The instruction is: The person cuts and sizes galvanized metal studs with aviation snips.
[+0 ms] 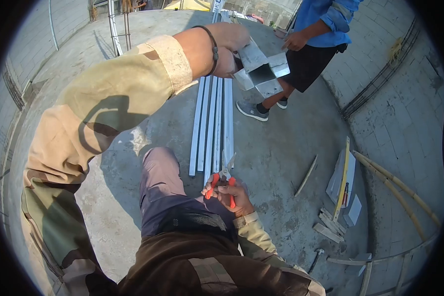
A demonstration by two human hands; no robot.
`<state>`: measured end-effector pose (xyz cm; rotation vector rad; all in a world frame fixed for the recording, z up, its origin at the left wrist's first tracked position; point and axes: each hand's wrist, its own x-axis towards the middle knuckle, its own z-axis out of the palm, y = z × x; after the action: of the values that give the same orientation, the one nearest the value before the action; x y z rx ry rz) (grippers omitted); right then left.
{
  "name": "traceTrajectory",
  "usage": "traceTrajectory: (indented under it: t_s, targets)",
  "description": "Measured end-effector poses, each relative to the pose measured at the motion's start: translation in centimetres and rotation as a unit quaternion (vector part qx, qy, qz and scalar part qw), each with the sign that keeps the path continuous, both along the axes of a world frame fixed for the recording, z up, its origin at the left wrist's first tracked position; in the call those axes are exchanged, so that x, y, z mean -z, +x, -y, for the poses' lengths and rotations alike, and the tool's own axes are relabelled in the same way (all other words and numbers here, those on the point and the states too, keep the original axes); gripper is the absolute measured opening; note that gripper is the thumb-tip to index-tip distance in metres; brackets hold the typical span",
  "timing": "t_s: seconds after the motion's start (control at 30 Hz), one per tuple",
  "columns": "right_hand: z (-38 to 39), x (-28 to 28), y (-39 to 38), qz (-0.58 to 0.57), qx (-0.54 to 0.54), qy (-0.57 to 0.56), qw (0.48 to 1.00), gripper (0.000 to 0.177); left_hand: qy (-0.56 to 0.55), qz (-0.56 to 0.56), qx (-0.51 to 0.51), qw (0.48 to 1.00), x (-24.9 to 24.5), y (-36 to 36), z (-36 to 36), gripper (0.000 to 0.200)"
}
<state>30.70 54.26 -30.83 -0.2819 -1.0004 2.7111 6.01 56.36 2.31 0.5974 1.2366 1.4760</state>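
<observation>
My left hand [228, 47] is raised ahead of me, its fingers closed around a shiny metal profile [254, 57]. The near end of this square piece is cut into flaps that splay outward around a dark opening. Lower down, close to my lap, my right hand [241, 198] grips red-handled tin snips [225, 173]. Their blades point away from me and stand a little apart. Long metal profiles [209, 126] lie side by side on the floor beneath both hands.
A person in a blue shirt [316, 24] stands just beyond the profile, one hand near it. To the right lie a yellow level [341, 182], white offcuts [353, 211], wood scraps [329, 232] and bamboo poles [394, 182]. A hammer [316, 259] rests nearby. Block walls curve around.
</observation>
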Motion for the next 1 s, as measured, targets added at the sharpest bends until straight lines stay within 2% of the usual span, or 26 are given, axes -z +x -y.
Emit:
traceTrajectory:
  t_s: [0.07, 0.13, 0.17, 0.23, 0.37, 0.43, 0.7, 0.77, 0.8, 0.83, 0.87, 0.9, 0.97, 1.0]
  targets:
    - [0.2, -0.3, 0.0, -0.021, -0.026, -0.046, 0.998, 0.035, -0.02, -0.013, -0.027, 0.999, -2.6, 0.8, 1.8, 0.037]
    - [0.0, 0.6, 0.0, -0.039, -0.031, -0.045, 0.998, 0.035, 0.005, 0.014, -0.069, 0.998, -2.8, 0.9, 1.8, 0.035]
    - [-0.1, 0.7, -0.1, -0.051, -0.043, -0.043, 0.997, 0.035, 0.005, 0.008, -0.064, 0.998, -2.6, 0.8, 1.9, 0.035]
    - [-0.1, 0.7, 0.0, -0.058, -0.035, -0.043, 0.997, 0.034, 0.041, -0.083, -0.01, 0.996, -2.0, 0.6, 2.1, 0.037]
    - [-0.4, 0.4, 0.3, -0.035, -0.012, -0.026, 0.999, 0.034, 0.049, -0.088, -0.025, 0.995, -1.4, 0.4, 1.9, 0.044]
    - [-1.0, 0.3, 0.6, -0.032, 0.002, -0.01, 0.999, 0.034, 0.033, -0.071, -0.01, 0.997, -1.3, 0.1, 1.7, 0.035]
    - [-4.0, -2.8, 1.2, -0.026, 0.059, 0.058, 0.996, 0.032, 0.061, -0.055, -0.025, 0.996, -1.3, -0.3, 2.3, 0.036]
    - [-5.3, -3.1, 0.9, -0.002, 0.101, 0.163, 0.981, 0.034, 0.067, -0.065, -0.015, 0.996, -1.3, 0.2, 3.0, 0.036]
    - [-6.0, -3.7, 0.7, -0.009, 0.106, 0.163, 0.981, 0.034, 0.051, -0.054, -0.027, 0.997, -0.8, -0.2, 3.6, 0.036]
    - [-6.7, -4.6, 0.6, 0.024, 0.12, 0.24, 0.963, 0.034, 0.036, -0.045, -0.038, 0.998, -0.1, -0.7, 4.1, 0.037]
    - [-7.4, -5.7, 0.3, 0.058, 0.135, 0.315, 0.938, 0.035, 0.04, -0.034, -0.036, 0.998, 1.5, -1.8, 4.3, 0.037]
    - [-8.0, -6.9, 0.0, 0.051, 0.141, 0.317, 0.937, 0.035, 0.02, -0.032, -0.051, 0.998, 2.8, -2.1, 4.8, 0.036]
    - [-8.9, -10.0, -0.8, 0.074, 0.177, 0.455, 0.869, 0.035, -0.021, -0.006, -0.054, 0.998, 5.5, -2.4, 6.3, 0.033]
    - [-9.3, -11.6, -1.5, 0.069, 0.182, 0.457, 0.868, 0.035, -0.013, 0.009, -0.051, 0.999, 8.1, -3.5, 6.3, 0.043]
